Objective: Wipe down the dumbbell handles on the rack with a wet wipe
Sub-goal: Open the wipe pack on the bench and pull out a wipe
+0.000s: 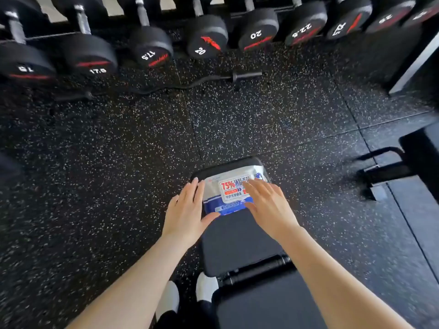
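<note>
A white and blue pack of wet wipes lies at the far end of a black bench pad. My left hand is at the pack's left edge with straight fingers, its thumb against the near corner. My right hand lies flat over the pack's right side, fingers spread and reaching onto the label. Black dumbbells with steel handles sit in a row on the rack along the top of the view, marked 15, 17.5, 20, 22.5 and 25.
A curl bar lies on the speckled rubber floor below the rack. Another bench frame stands at the right. A pale post leans at the upper right. My feet in white socks are beside the bench.
</note>
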Motion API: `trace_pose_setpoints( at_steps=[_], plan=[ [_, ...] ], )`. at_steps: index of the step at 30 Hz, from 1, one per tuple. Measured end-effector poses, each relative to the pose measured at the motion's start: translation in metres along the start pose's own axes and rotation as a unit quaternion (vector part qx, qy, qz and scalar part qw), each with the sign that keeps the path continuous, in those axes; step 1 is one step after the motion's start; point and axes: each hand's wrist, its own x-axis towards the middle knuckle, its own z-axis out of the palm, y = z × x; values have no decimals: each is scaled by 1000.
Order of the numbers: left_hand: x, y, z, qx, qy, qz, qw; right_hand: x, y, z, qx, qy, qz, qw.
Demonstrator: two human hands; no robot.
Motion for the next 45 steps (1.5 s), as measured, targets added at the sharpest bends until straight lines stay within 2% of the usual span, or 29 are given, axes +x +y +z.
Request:
trace_pose_setpoints(
  at_steps=[7,15,22,26,31,36,40,45],
  plan=[
    [23,1,37,-14,52,6,999,20,15,27,-37,-17,-61,997],
    [28,-2,49,11,33,25,999,27,26,33,-72,-35,-108,991],
    [27,-3,51,-12,33,15,999,36,31,27,-26,-22,-140,990],
    [28,-2,53,-17,34,10,999,60,26,7,45,-22,-104,993],
    [26,-5,60,-8,56,14,998,104,14,0,128,-21,66,989],
    [27,-6,66,1,73,17,997,120,6,31,156,-24,150,976],
    [27,-7,69,-5,78,20,997,114,7,41,185,-12,156,970],
    [27,-6,66,-8,75,20,997,83,2,25,207,83,123,967]
  ],
)
